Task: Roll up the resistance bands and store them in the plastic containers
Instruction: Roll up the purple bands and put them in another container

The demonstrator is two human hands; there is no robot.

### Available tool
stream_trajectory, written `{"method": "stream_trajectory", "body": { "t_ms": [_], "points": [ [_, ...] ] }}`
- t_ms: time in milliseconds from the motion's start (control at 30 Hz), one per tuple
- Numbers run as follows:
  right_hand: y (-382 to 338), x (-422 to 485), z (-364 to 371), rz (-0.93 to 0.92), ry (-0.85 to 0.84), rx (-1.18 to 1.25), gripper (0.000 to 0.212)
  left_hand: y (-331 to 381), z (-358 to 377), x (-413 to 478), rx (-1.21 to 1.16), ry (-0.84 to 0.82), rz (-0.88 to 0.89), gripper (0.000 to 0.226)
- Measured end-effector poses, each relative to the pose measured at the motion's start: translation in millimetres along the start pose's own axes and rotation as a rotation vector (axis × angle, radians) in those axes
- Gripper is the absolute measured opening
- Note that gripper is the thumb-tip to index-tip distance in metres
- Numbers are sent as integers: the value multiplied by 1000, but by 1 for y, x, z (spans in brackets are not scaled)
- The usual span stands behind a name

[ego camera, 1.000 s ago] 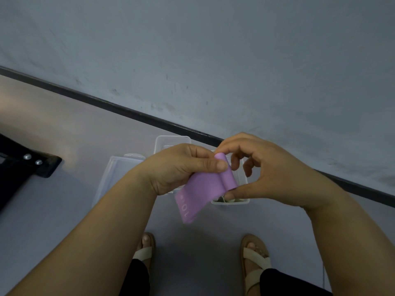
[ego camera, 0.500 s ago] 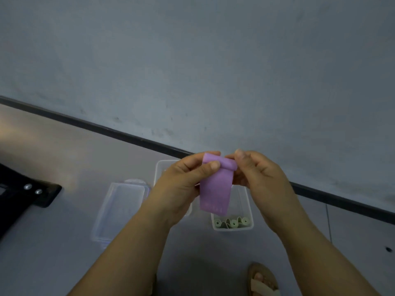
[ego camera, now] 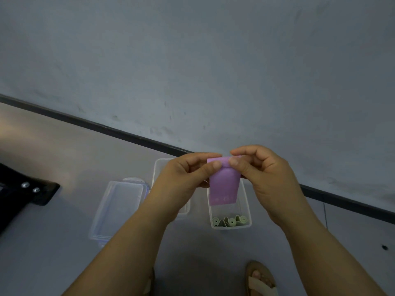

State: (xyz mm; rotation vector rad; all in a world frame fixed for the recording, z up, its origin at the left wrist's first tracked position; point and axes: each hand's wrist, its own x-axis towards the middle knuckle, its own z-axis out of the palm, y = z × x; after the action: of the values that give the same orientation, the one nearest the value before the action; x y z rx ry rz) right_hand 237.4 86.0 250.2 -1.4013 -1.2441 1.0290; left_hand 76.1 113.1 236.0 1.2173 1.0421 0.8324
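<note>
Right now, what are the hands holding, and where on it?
The purple band. The left hand and right hand each pinch its top edge, one at each corner. The rest hangs loose.

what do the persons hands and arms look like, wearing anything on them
Nothing worn: the left hand and right hand have no gloves, and no ring, watch or bracelet shows. The forearms are uncovered as far as the frame reaches, no sleeve in view. The visible thumbnails look short and unpainted.
</note>
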Motion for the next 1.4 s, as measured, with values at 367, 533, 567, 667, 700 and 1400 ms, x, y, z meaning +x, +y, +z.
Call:
{"method": "stream_trajectory", "body": {
  "t_ms": [367,533,567,667,700,1400],
  "points": [
    [5,0,1,84,-68,52,35,-1,-4,0,-41,77,78,27],
    [7,2,1,73,-69,10,32,0,-4,0,-18,65,84,28],
    [7,2,1,75,-71,16,27,0,-4,0,-19,68,86,30],
    [7,2,0,80,-67,57,8,2,-2,-1,-58,60,63,34],
    [8,2,0,82,-64,52,9,2,-2,0,-75,61,45,33],
    [10,2,1,91,-104,75,22,-1,-6,2,-109,97,30,23]
  ]
}}
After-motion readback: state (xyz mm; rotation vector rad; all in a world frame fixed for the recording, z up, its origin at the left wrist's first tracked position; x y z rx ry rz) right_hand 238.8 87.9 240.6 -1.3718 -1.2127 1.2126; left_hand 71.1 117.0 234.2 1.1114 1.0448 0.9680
